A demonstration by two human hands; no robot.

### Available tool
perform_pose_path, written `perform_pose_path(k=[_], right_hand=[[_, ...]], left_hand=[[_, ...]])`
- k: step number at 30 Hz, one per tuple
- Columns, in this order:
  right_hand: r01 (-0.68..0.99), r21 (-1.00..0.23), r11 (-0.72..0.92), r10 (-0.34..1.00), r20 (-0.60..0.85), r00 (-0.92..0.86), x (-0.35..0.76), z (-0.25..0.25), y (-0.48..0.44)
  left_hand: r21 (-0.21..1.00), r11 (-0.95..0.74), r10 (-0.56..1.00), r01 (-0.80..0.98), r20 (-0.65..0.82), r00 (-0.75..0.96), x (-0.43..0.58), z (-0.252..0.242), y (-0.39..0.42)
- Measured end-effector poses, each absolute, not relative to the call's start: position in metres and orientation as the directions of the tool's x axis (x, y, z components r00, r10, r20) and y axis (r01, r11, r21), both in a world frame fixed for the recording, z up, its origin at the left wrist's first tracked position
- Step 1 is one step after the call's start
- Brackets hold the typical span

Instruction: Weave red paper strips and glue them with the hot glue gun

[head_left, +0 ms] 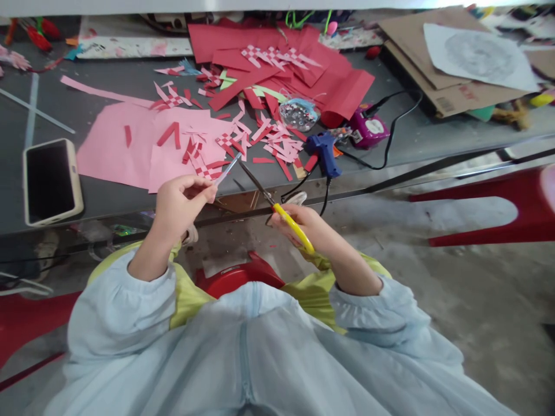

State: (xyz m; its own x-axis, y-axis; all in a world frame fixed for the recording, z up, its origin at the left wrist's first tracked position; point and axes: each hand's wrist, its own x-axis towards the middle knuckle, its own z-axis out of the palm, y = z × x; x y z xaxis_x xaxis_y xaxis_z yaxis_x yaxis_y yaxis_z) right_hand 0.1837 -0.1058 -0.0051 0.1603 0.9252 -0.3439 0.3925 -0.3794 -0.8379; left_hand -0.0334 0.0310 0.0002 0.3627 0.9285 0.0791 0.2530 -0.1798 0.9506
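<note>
My left hand (pixel 184 202) pinches a thin pale strip (pixel 228 169) between thumb and fingertips, its far end pointing up and right. What the strip is made of I cannot make out. In my right hand (pixel 303 222) is a pair of scissors (pixel 284 215) with yellow handles. The blades point up and left, spread a little, close to the strip's far end but apart from it. Both hands are in front of the table edge. Beyond them lie pink paper sheets (pixel 117 144) and woven red-and-pink paper pieces (pixel 281 141) among loose strips.
A blue glue gun (pixel 324 153) with a black cord lies right of the scraps, beside a purple box (pixel 368 128). Red paper (pixel 286 69) is heaped behind. At the left is a phone (pixel 52 182); cardboard (pixel 416 69) lies back right. A red stool (pixel 498 202) stands right.
</note>
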Motion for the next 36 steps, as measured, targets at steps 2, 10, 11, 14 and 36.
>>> perform_pose_path(k=[2, 10, 11, 14, 36], right_hand=[[0.403, -0.818, -0.410, 0.912, -0.374, 0.169, 0.185, -0.004, -0.105], [0.595, -0.679, -0.430, 0.903, -0.310, 0.298, 0.196, 0.001, -0.103], [0.617, -0.664, -0.422, 0.906, -0.289, 0.310, 0.198, 0.003, -0.102], [0.726, -0.565, -0.393, 0.919, -0.208, 0.335, 0.203, 0.011, -0.098], [0.806, -0.188, -0.561, 0.809, 0.080, 0.582, 0.227, 0.014, -0.025]], left_hand=[[0.958, -0.169, 0.945, 0.233, 0.090, 0.313, -0.038, 0.001, 0.034], [0.975, -0.128, 0.961, 0.183, 0.076, 0.266, -0.049, 0.003, 0.038], [0.976, -0.126, 0.960, 0.180, 0.074, 0.270, -0.049, 0.003, 0.038], [0.978, -0.124, 0.956, 0.166, 0.073, 0.284, -0.051, 0.004, 0.036], [0.990, -0.099, 0.944, 0.096, 0.063, 0.323, -0.056, 0.003, 0.034]])
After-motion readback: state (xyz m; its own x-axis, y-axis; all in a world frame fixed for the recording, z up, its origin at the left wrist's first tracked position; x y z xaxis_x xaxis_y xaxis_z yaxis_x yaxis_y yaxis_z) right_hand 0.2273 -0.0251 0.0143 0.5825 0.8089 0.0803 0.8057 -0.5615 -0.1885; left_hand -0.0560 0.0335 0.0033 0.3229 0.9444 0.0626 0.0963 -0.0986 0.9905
